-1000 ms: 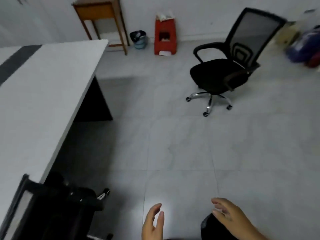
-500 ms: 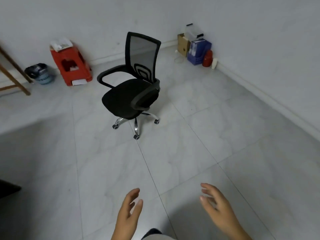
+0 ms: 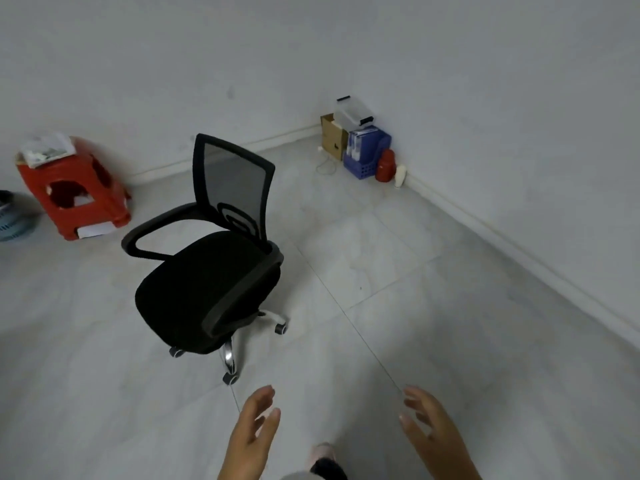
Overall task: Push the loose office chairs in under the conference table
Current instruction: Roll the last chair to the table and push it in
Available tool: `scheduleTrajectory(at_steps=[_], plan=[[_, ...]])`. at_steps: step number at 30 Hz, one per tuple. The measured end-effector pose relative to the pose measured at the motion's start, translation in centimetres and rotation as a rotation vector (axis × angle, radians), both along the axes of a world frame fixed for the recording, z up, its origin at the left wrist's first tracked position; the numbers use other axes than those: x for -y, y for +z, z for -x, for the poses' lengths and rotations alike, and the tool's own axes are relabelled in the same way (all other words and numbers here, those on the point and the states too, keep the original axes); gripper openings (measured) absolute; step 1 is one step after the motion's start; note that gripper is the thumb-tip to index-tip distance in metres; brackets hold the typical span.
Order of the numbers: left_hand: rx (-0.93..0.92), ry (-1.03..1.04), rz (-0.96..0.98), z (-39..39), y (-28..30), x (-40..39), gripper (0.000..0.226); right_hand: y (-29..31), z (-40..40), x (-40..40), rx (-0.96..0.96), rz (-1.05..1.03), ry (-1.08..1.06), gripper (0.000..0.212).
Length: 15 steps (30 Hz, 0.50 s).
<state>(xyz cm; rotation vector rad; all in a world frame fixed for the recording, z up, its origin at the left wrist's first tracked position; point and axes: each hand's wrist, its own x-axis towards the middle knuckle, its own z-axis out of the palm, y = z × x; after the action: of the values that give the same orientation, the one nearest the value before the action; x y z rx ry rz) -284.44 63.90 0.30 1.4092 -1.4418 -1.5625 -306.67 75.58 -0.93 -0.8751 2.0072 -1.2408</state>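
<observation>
A black office chair (image 3: pixel 207 289) with a mesh back, armrests and a chrome wheeled base stands loose on the grey tiled floor, left of centre, its back toward the far wall. My left hand (image 3: pixel 252 434) hovers near the bottom edge, just below and right of the chair's nearest wheel, fingers relaxed and holding nothing. At the lower right my right hand (image 3: pixel 433 431) is also held out with spread fingers, empty and apart from the chair. The conference table is out of view.
A red plastic stool (image 3: pixel 74 195) with papers on top stands by the far wall at left, a blue basket (image 3: pixel 10 220) beside it. In the corner sit a cardboard box (image 3: pixel 332 136), a blue file holder (image 3: pixel 367 154) and a red jar (image 3: pixel 385 166). The right wall's skirting (image 3: pixel 519 251) runs diagonally.
The view has swung right, away from the table, and closed in on the chair, which now looks larger and nearer. Both hands stay open and have risen slightly in the frame.
</observation>
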Motion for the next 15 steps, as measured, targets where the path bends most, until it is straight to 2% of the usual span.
scheduleTrajectory(at_steps=[2,6,9,10,11,13,15], plan=[[0.017,-0.105,0.015,3.3,1.2,5.1,0.031,1.2,3.2,4.6,-0.030,0.033,-0.024,0.049],[0.020,-0.136,0.042,9.2,1.7,12.1,0.034,1.4,8.0,10.5,-0.028,0.035,-0.027,0.043],[0.086,-0.075,0.091,12.9,0.6,16.0,0.049,-1.8,11.7,14.1,0.004,-0.090,-0.128,0.048],[0.103,-0.062,0.105,14.1,-0.1,17.4,0.054,-2.2,13.1,15.5,0.049,-0.122,-0.154,0.037],[0.107,-0.058,0.072,15.3,-1.1,18.9,0.055,-2.7,14.8,16.8,0.084,-0.158,-0.141,0.049],[0.068,-0.020,-0.012,18.0,-2.5,22.0,0.043,-2.8,18.4,20.1,0.125,-0.136,-0.097,0.043],[0.033,0.052,0.007,21.1,-2.2,25.6,0.032,-1.3,22.6,24.7,0.094,-0.077,-0.035,0.048]])
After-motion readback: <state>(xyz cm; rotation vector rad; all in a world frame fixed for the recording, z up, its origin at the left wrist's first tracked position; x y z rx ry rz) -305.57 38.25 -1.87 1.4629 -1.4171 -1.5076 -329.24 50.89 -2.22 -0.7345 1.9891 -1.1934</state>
